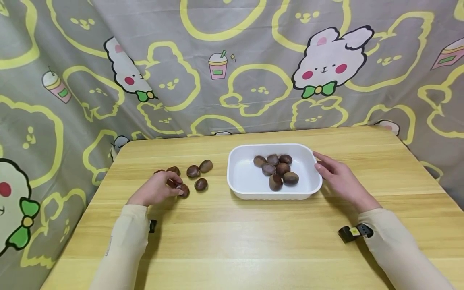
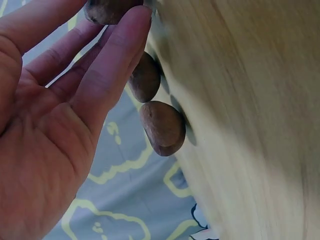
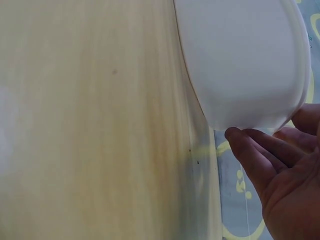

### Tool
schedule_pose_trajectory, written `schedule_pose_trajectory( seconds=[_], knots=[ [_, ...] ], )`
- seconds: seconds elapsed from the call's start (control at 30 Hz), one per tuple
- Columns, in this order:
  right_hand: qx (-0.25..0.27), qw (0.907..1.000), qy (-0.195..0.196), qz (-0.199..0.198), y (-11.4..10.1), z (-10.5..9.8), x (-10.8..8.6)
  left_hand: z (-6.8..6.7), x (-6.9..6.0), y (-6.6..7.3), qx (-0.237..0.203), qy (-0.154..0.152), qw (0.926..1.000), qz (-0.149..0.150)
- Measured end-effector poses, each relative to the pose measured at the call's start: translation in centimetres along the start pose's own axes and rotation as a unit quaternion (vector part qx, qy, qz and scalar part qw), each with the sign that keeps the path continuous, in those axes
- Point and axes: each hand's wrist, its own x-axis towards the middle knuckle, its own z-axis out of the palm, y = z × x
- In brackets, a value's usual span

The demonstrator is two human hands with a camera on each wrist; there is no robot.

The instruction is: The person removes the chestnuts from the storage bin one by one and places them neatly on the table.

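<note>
Two pale sleeves come in lowest and closest on my head feed, a small black device strapped at the right cuff. At the end of one, I have the left hand over the left side of the wooden table, thumb and forefinger pinching a brown chestnut. My left wrist feed cuts that nut off at its top edge, so I cannot tell whether it is clear of the wood.

More chestnuts lie around this hand: three loose ones sit just to its right, the farther two close together, and others are partly hidden behind the fingers, too covered for me to count.

Near the middle of the table, slightly right, I see the white tray, upright and well apart from the left hand. Seven chestnuts show inside it, clustered toward the centre and right. The right hand rests its extended, slightly parted fingers against the tray's right end, thumb near the rim, and grips no chestnut. Behind the table I get a grey curtain with yellow outlines and white cartoon animals.
</note>
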Motion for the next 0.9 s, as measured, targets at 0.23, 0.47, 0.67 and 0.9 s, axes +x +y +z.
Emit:
schedule_pose_trajectory(
  seconds=[0.23, 0.47, 0.67, 0.9],
  knots=[
    [0.002, 1.0000, 0.003, 0.000, -0.1, -0.1, 0.0, 0.1, 0.0, 0.1, -0.004, 0.000, 1.0000, 0.001],
    [0.001, 1.0000, 0.006, -0.001, 0.0, 0.0, 0.1, 0.0, -0.1, 0.3, 0.009, -0.001, 0.9999, -0.006],
    [0.000, 1.0000, 0.005, -0.001, 0.0, 0.1, 0.1, -0.4, -0.4, 0.7, 0.024, 0.013, 0.9995, -0.017],
    [0.000, 1.0000, 0.004, 0.003, 0.1, 0.0, 0.0, -1.0, -0.2, 2.9, 0.002, 0.041, 0.9990, -0.016]
  ],
)
